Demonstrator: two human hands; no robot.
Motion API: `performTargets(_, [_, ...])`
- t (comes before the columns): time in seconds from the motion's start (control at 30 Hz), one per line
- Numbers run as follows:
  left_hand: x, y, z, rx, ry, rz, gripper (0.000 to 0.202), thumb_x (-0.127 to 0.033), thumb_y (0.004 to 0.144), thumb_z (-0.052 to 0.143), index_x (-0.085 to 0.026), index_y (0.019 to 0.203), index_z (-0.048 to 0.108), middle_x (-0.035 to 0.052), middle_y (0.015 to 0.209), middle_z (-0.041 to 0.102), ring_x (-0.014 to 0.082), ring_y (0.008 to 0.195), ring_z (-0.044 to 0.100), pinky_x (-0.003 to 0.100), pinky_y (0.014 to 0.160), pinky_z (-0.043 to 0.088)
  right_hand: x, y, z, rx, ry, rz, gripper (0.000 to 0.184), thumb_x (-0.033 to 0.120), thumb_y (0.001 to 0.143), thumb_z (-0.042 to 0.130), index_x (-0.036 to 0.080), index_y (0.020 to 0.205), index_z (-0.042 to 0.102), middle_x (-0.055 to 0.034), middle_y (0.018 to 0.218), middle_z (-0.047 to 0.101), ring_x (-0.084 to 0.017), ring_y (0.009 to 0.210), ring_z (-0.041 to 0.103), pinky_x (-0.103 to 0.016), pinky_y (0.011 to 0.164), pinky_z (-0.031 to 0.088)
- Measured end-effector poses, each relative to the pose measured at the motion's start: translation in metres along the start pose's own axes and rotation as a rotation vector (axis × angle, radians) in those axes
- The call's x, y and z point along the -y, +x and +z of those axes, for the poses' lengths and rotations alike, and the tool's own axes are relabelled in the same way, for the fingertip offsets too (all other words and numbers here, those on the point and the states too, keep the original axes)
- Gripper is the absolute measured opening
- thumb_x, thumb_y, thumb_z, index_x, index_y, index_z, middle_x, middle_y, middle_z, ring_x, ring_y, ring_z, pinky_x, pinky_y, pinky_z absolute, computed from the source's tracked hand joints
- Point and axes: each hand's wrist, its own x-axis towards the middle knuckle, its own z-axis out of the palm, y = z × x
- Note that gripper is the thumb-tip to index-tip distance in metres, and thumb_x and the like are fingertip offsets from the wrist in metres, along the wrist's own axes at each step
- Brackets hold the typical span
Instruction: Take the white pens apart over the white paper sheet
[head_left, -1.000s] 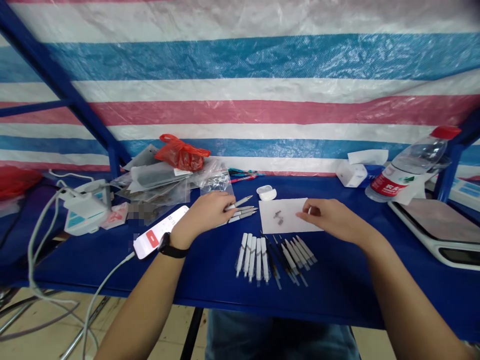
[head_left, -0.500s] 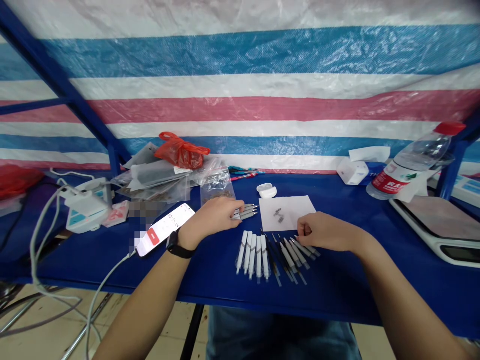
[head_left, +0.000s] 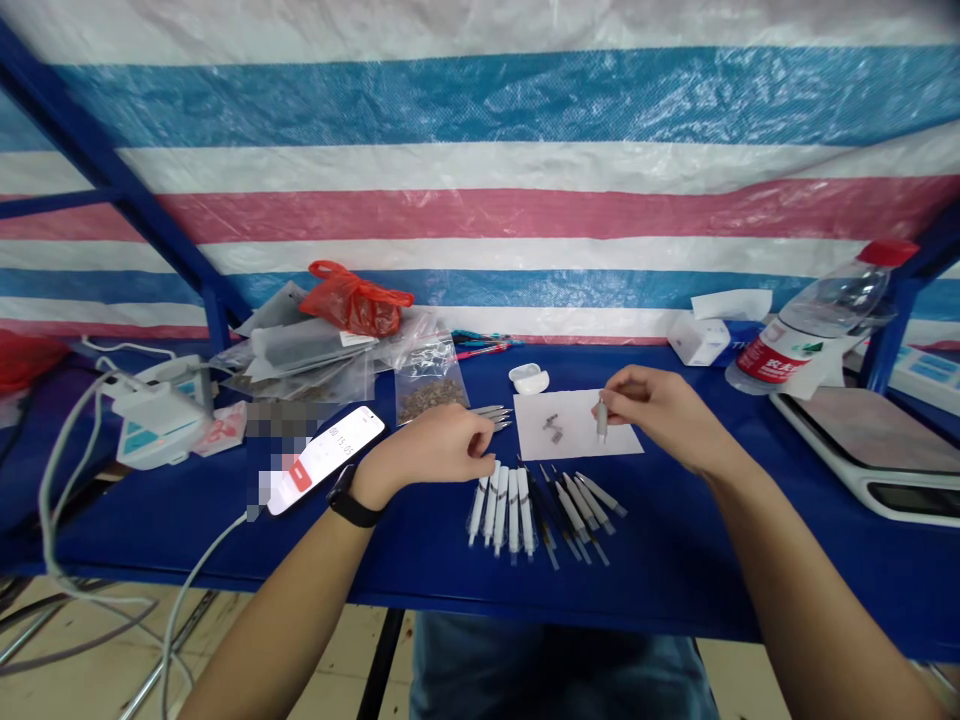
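Note:
My left hand [head_left: 439, 447] lies on the blue table [head_left: 420, 540] with its fingers curled and pinched on the top end of a white pen barrel in the row of barrels [head_left: 501, 500]. My right hand [head_left: 664, 415] is raised over the white paper sheet [head_left: 581, 440] and pinches a small grey pen part [head_left: 601, 421] upright. A few small metal parts [head_left: 554, 429] lie on the paper. Black refills [head_left: 546, 505] and grey pen tips [head_left: 589, 497] lie in rows to the right of the barrels. Several assembled pens [head_left: 495, 414] lie just behind my left hand.
A phone [head_left: 327, 458] on a white cable lies left of my wrist. Behind are plastic bags [head_left: 315, 352], a red bag [head_left: 357, 300], a bag of springs [head_left: 430, 388] and an earbud case [head_left: 529, 378]. A tissue box [head_left: 701, 340], water bottle [head_left: 817, 330] and scale [head_left: 862, 440] stand right.
My left hand let the assembled pens lie and came back to the white barrels. My right hand dropped to the row of grey tips, then rose over the paper with a small part.

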Motion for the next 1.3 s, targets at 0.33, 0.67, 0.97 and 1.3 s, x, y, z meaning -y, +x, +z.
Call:
performTargets(0.33, [-0.009, 0.002, 0.008, 0.1, 0.108, -0.064, 0.02, -0.03, 0.073, 0.061, -0.022, 0.063, 0.047, 0.0003, 0.061, 0.057, 0.0178, 0.058, 0.05, 0.03, 0.052, 0.025, 0.005, 0.003, 0.01, -0.24, 0.519, 0.163, 0.017, 0.029, 0.066, 0.073, 0.02, 0.08, 0.067, 0.0026, 0.059, 0.057, -0.013, 0.056, 0.059, -0.024, 0.052, 0.049])
performTargets(0.67, [0.001, 0.004, 0.005, -0.116, -0.039, -0.014, 0.007, -0.023, 0.079, 0.056, -0.021, 0.073, 0.053, -0.0033, 0.057, 0.058, 0.0151, 0.053, 0.056, 0.027, 0.053, 0.029, 0.003, -0.009, 0.025, 0.106, -0.024, -0.094, 0.012, 0.03, 0.079, 0.053, 0.022, 0.079, 0.061, 0.0072, 0.055, 0.034, -0.011, 0.047, 0.03, -0.026, 0.049, 0.026])
performTargets(0.97, [-0.002, 0.008, 0.008, -0.256, -0.021, 0.043, 0.015, -0.029, 0.095, 0.051, -0.02, 0.09, 0.062, -0.0034, 0.06, 0.06, 0.0135, 0.054, 0.056, 0.025, 0.055, 0.031, 0.008, -0.034, 0.053, 0.428, -0.895, -0.239, 0.008, 0.023, 0.086, 0.056, 0.021, 0.083, 0.063, -0.0049, 0.074, 0.067, -0.018, 0.065, 0.057, -0.027, 0.058, 0.027])
performTargets(1.3, [0.001, 0.01, 0.013, -0.259, 0.016, 0.075, 0.018, -0.028, 0.096, 0.051, -0.02, 0.085, 0.061, -0.0039, 0.059, 0.057, 0.0131, 0.054, 0.056, 0.027, 0.055, 0.03, 0.007, -0.039, 0.07, 0.374, -1.048, -0.161, 0.009, 0.022, 0.083, 0.056, 0.018, 0.082, 0.063, -0.0098, 0.077, 0.069, -0.019, 0.062, 0.057, -0.03, 0.054, 0.022])
